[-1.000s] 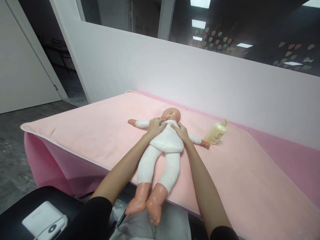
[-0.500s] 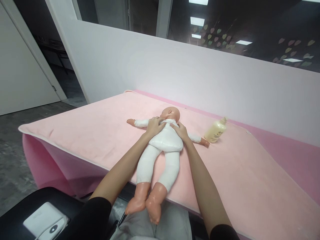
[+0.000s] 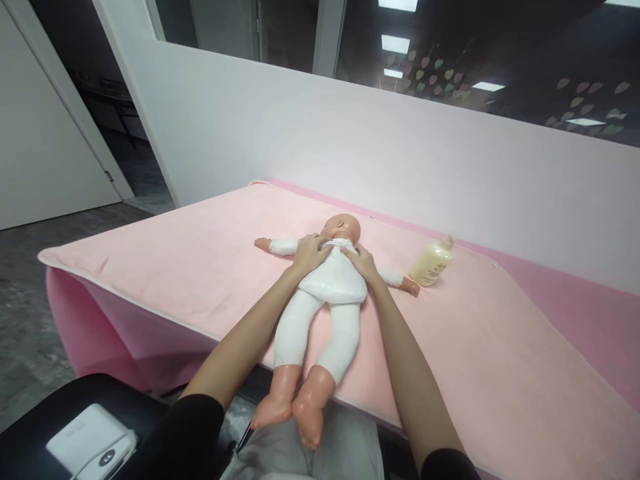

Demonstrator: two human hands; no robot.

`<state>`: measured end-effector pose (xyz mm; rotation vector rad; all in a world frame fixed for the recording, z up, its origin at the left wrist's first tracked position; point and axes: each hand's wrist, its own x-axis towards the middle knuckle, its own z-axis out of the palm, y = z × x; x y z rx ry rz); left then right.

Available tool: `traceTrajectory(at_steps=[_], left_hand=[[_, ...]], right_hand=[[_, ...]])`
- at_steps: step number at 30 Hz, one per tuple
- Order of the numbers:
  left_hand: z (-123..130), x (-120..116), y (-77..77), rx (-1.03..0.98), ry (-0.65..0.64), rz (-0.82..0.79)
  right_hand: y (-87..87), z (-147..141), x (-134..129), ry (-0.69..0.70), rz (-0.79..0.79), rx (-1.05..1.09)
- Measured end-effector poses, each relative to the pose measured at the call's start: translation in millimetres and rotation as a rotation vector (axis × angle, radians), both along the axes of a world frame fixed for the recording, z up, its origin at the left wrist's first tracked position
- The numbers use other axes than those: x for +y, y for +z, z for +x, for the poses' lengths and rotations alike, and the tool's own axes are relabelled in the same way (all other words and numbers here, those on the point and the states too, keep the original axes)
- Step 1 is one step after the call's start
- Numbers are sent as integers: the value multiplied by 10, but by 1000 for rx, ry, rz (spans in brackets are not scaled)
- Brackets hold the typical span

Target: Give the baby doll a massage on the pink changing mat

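A baby doll with a white cloth body lies face down on the pink blanket, its head toward the wall and its feet hanging past the near edge. Its arms stretch out to both sides. My left hand rests flat on the left side of its upper back, fingers extended. On the right side of the upper back lies my right hand, also flat with fingers stretched out. Both hands touch the doll without gripping it. A pale yellow pump bottle stands tilted in view beside the doll's right-hand arm.
A white wall with a window above borders the table's far side. At lower left, a white device with a cable lies on a black chair. A white door and a dark doorway are at left.
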<state>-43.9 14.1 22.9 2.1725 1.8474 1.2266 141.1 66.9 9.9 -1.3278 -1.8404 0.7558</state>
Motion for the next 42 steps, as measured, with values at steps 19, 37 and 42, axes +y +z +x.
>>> traceTrajectory(at_steps=[19, 37, 42], left_hand=[[3, -8, 16, 4, 3, -15], [28, -61, 63, 3, 2, -17], [40, -82, 86, 22, 7, -21]], right_hand=[[24, 4, -23, 8, -14, -1], [6, 10, -3, 12, 1, -18], [-3, 7, -5, 0, 5, -19]])
